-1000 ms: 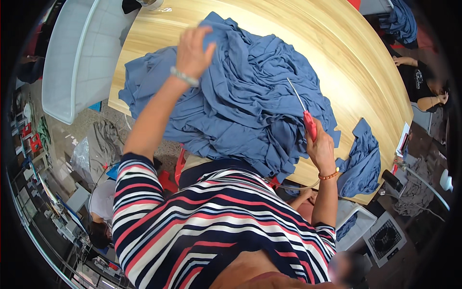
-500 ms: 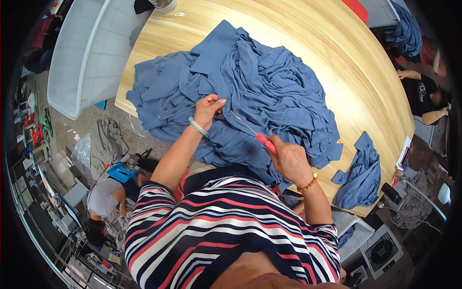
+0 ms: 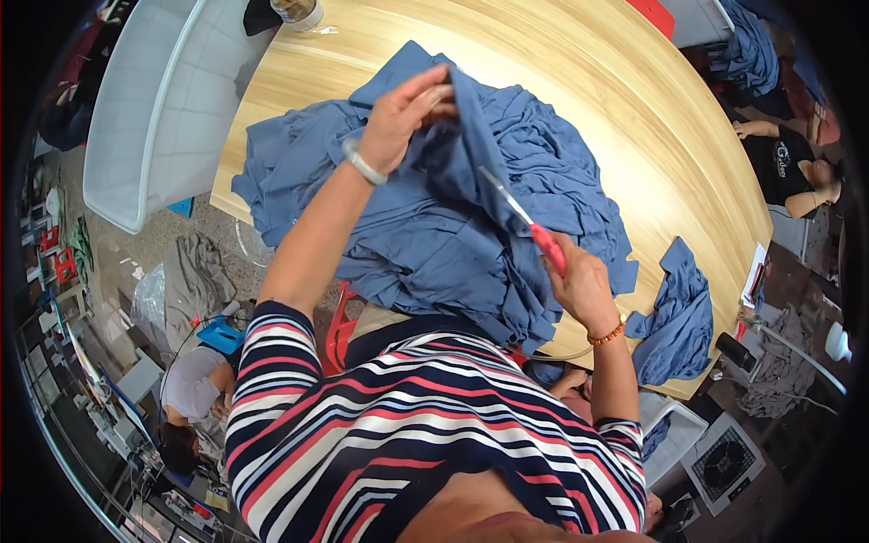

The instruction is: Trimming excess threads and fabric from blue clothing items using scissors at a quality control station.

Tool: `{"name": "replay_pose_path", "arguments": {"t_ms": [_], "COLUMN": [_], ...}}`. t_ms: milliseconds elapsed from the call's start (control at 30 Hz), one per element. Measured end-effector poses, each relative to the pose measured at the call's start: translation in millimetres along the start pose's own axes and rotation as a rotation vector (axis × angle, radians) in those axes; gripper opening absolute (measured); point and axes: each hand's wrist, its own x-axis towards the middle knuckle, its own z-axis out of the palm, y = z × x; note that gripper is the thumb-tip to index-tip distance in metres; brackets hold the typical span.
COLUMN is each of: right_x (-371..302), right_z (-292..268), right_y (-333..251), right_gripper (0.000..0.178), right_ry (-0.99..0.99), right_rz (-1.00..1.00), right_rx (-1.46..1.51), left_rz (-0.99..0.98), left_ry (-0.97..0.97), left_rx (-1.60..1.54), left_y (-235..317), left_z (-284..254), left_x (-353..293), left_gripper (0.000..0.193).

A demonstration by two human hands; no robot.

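Note:
A pile of blue-grey garments (image 3: 398, 249) with collars and buttoned fronts lies crumpled in front of me. My left hand (image 3: 398, 122), a pale bangle on its wrist, grips a fold of a blue garment (image 3: 466, 136) and lifts it above the heap. The fingertips are slightly blurred, and the cloth partly covers them. My right hand (image 3: 584, 285) is closed around the red handle of a pair of scissors (image 3: 546, 246). Their metal blades point up and left, over the lifted cloth; whether they touch it I cannot tell.
The pile rests on a wood-grain table (image 3: 634, 136). A smaller blue garment (image 3: 679, 317) lies at the table's right edge. Beyond the left edge stands a pale plastic bin (image 3: 149, 118). A jar (image 3: 297, 13) is at the far edge. Other people (image 3: 195, 376) sit nearby at left and right.
My left hand has moved up and away from me, raising a fold of garment. My right hand has shifted slightly right with the scissors. The near part of the pile has been rearranged.

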Motion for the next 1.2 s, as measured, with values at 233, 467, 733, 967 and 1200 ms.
{"name": "replay_pose_path", "arguments": {"t_ms": [233,467,733,967,1200], "right_x": [-23.3,-19.5,-3.8,10.3,0.1], "right_z": [-1.2,6.9,0.9,-2.4,19.4], "right_y": [10.6,-1.6,-29.5,-28.6,-24.3], "right_gripper": [0.028,0.03,0.027,0.029,0.026], "right_ry": [0.048,0.065,-0.096,-0.061,-0.111], "right_rz": [0.13,0.073,-0.016,-0.029,-0.101], "right_rx": [0.031,0.037,-0.075,-0.117,-0.07], "left_rz": [0.083,-0.179,-0.31,-0.334,-0.353], "left_ry": [-0.139,-0.24,-0.142,-0.239,-0.104], "left_rx": [1.355,0.718,0.341,0.306,0.19], "left_y": [-74.0,-47.2,-74.5,-70.1,-37.8], "left_z": [-52.2,-41.2,-39.3,-38.6,-14.6], "left_x": [-16.7,-12.7,-23.2,-31.3,-33.6], "left_gripper": [0.044,0.028,0.015,0.01,0.011]}}
